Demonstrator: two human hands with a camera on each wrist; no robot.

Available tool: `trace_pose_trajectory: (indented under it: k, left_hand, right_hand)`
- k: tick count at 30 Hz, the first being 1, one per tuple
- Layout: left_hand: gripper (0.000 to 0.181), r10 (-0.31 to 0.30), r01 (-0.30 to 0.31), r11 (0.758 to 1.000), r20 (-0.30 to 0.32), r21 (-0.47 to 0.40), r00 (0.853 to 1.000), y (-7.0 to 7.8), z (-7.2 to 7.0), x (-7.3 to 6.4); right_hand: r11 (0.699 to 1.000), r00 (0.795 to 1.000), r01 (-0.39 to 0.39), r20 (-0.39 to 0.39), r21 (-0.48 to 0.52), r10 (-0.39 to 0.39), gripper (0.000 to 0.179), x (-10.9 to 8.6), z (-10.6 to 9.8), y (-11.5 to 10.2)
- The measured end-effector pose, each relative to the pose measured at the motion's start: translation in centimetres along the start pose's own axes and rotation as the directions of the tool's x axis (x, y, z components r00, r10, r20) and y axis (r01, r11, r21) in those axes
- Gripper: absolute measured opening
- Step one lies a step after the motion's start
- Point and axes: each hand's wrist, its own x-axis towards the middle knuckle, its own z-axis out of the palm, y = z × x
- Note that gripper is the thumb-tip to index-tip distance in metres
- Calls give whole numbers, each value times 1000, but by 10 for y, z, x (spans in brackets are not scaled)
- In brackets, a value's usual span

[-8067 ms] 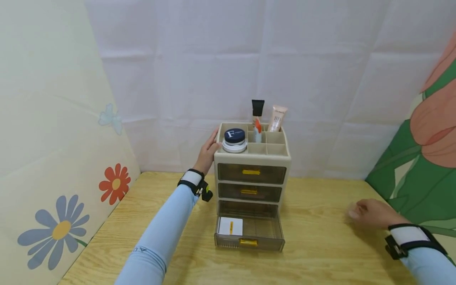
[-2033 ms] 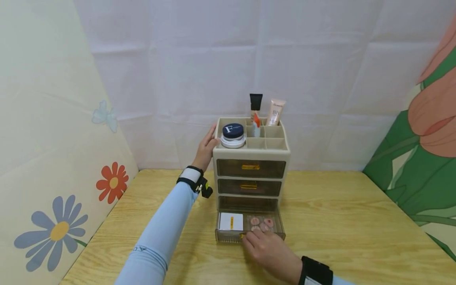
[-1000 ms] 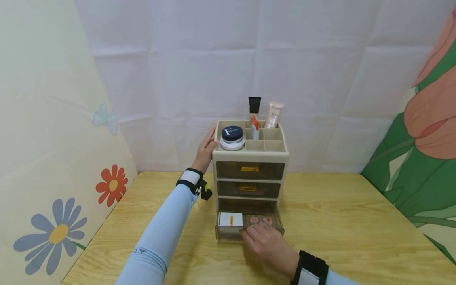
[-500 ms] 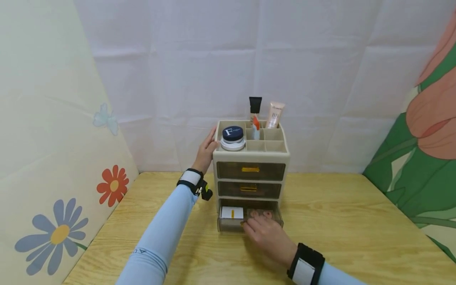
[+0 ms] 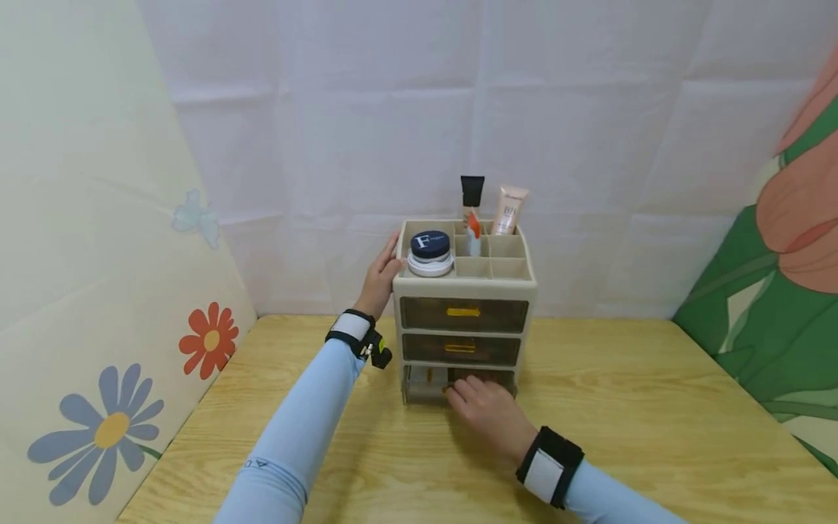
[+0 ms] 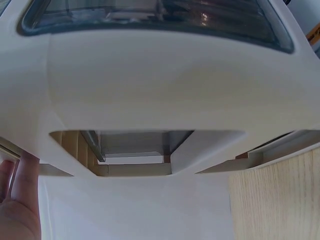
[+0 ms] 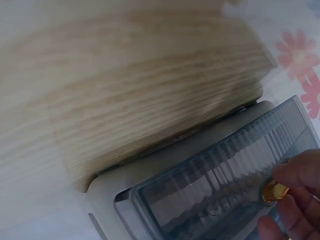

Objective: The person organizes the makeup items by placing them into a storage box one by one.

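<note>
A cream cosmetics organizer with smoky clear drawers stands on the table. My left hand rests against its upper left side, fingers along the wall and thumb near the top rim. Low at the front, my right hand pinches the gold drawer knob of the bottom drawer. That drawer sticks out only a little from the body. A white box shows dimly inside on the left; the drawer's right part is mostly hidden behind my right hand.
On the organizer's top sit a dark-lidded jar over a white round case, a black-capped tube, a pink BB tube and a small orange-tipped item. A white cloth hangs behind the wooden table.
The right hand came in from the right, and a palette of pink rounds appeared in the bottom drawer. Since then the drawer has slid inward with that hand. The left hand stays put.
</note>
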Motion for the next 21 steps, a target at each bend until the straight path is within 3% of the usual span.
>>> trace_pose_trajectory:
  k: [6, 21]
  left_hand:
    - [60, 10, -10, 1000, -15, 3, 1000, -4, 0, 2]
    - [59, 11, -11, 1000, 8, -25, 1000, -6, -3, 4]
  right_hand:
    - [1000, 999, -23, 35, -4, 23, 12, 1, 7, 5]
    - [999, 994, -46, 103, -14, 48, 14, 3, 16, 14]
